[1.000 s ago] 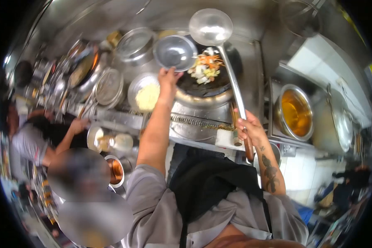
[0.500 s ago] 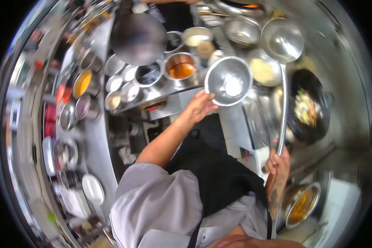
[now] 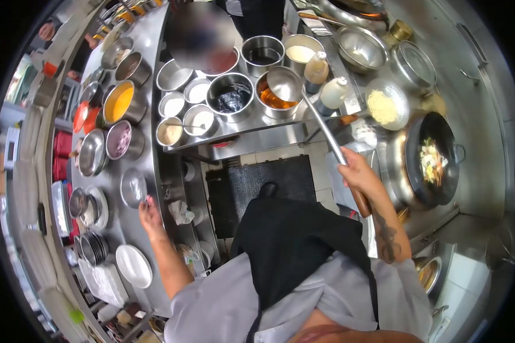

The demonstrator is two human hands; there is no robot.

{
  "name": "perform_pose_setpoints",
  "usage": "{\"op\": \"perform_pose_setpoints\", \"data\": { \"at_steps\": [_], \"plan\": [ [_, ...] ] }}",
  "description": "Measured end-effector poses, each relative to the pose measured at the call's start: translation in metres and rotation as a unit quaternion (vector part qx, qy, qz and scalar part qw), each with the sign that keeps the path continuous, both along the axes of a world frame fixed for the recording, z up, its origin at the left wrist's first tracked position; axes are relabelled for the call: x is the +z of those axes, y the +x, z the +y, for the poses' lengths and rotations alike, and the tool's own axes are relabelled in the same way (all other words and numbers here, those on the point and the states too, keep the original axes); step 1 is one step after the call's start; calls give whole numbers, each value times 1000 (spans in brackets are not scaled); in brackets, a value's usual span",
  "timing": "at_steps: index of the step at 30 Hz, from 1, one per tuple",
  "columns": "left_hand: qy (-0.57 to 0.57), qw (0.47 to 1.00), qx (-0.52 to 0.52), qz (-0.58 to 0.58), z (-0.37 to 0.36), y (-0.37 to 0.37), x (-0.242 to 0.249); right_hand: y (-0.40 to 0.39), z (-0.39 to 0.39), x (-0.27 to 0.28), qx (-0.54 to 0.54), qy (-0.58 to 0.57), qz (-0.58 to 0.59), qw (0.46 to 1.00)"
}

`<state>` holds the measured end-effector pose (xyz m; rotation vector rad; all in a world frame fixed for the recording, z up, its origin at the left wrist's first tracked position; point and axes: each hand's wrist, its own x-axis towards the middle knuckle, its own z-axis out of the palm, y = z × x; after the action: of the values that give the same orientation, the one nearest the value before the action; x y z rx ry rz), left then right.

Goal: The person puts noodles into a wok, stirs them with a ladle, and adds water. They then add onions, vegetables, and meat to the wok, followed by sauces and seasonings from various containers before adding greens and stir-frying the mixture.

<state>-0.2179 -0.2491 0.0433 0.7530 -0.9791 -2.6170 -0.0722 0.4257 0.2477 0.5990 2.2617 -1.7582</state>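
At the left counter my left hand touches or lies right beside the near rim of a small metal bowl; its fingers look apart. My right hand is wrapped round the long handle of a steel ladle. The ladle's round head is over a metal pot of orange-brown liquid. Beside that pot stand a pot of dark liquid and two squeeze bottles. To the right, a black wok holds chopped pieces.
On the left counter are an orange-filled pot, a pot of purple pieces and a white oval plate. A perforated bowl holds pale yellow food. Another person in a dark apron stands across the counter.
My left hand has moved left and down with the metal bowl, now at the left counter. My right hand has moved up and left, bringing the ladle head from the upper right to the orange-brown pot.
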Motion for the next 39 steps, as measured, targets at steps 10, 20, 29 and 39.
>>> {"op": "perform_pose_setpoints", "data": {
  "at_steps": [10,20,29,39],
  "plan": [
    [16,948,-294,-118,84,-24,42,-56,-11,-8,30,88,-40,995],
    [-218,794,-520,-225,170,-20,11,-82,-3,24,-47,-141,-163,975],
    [-298,737,-563,-227,212,-4,8,-36,7,45,-118,-272,-86,951],
    [-350,646,-659,-163,329,0,32,1,33,57,-134,-315,-21,939]
  ]
}}
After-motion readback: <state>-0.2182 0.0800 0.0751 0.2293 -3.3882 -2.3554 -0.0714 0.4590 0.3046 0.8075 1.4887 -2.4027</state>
